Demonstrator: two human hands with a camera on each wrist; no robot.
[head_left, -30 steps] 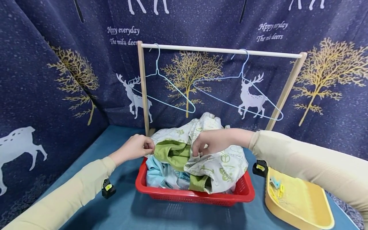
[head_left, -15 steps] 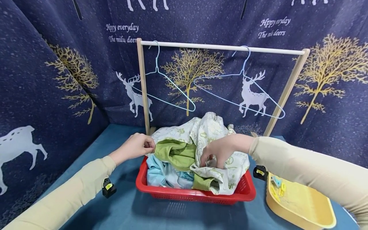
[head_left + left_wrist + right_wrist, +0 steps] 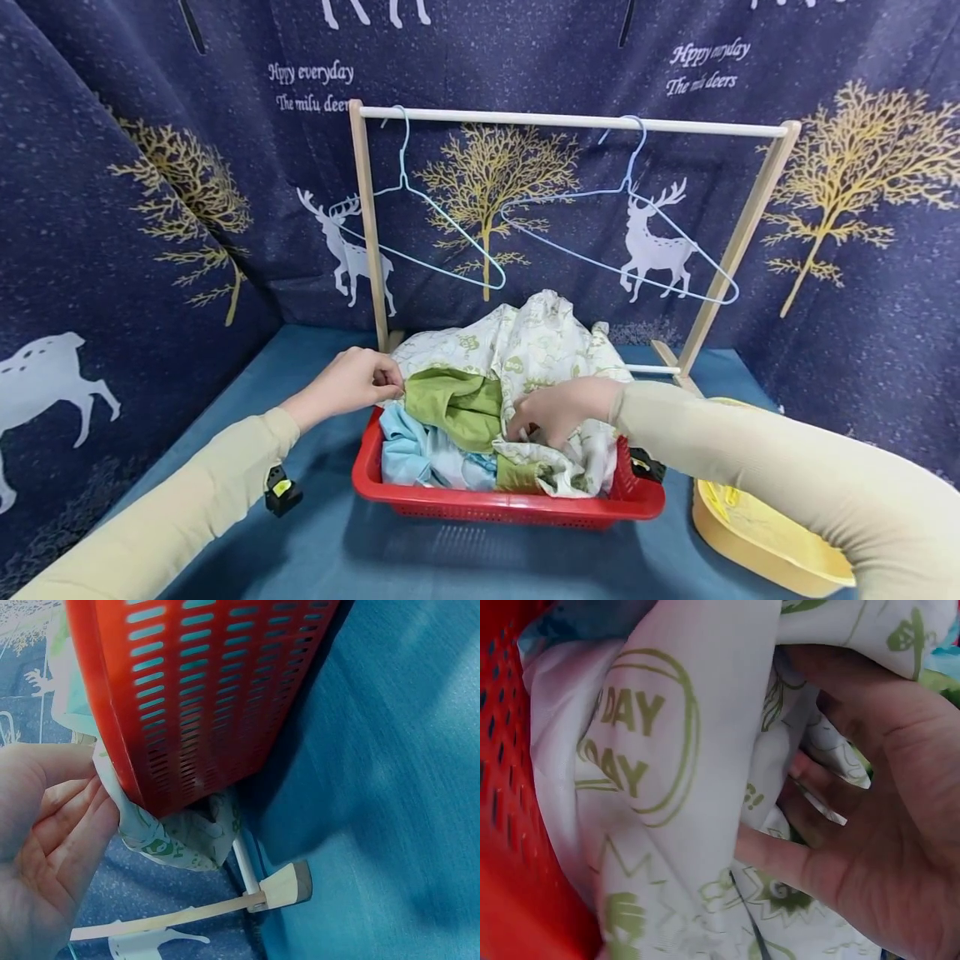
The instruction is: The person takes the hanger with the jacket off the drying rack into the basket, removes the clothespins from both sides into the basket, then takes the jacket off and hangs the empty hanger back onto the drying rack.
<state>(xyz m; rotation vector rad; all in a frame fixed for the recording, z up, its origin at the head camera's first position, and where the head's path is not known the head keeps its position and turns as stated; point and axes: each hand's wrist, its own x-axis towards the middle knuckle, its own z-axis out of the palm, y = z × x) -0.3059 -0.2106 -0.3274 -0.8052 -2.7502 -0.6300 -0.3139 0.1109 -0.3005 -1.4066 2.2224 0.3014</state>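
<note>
A white garment with green print and green inner cloth [image 3: 453,404] lies heaped over a red plastic basket [image 3: 510,505], spilling past its back rim. At the basket's left rear, my left hand [image 3: 352,383] pinches the edge of this garment between thumb and fingers. In the left wrist view, the pinched printed cloth [image 3: 154,844] hangs over the basket's outer wall. My right hand [image 3: 562,408] is down in the right part of the heap, fingers curled into a fold of the printed cloth [image 3: 660,720]. Cloth partly hides those fingertips. Light blue clothing [image 3: 405,450] lies beneath.
Behind the basket stands a rack with a white rail [image 3: 555,119], bearing a pale green hanger [image 3: 405,180] and a light blue hanger [image 3: 627,185]. A yellow tray [image 3: 757,554] with yellow clips lies at right, partly behind my sleeve. A deer-print curtain closes the back.
My right hand first moved lower and to the right into the printed garment, then slightly left, with the forearm lowering over the basket's right rim. My left hand keeps its pinch in place.
</note>
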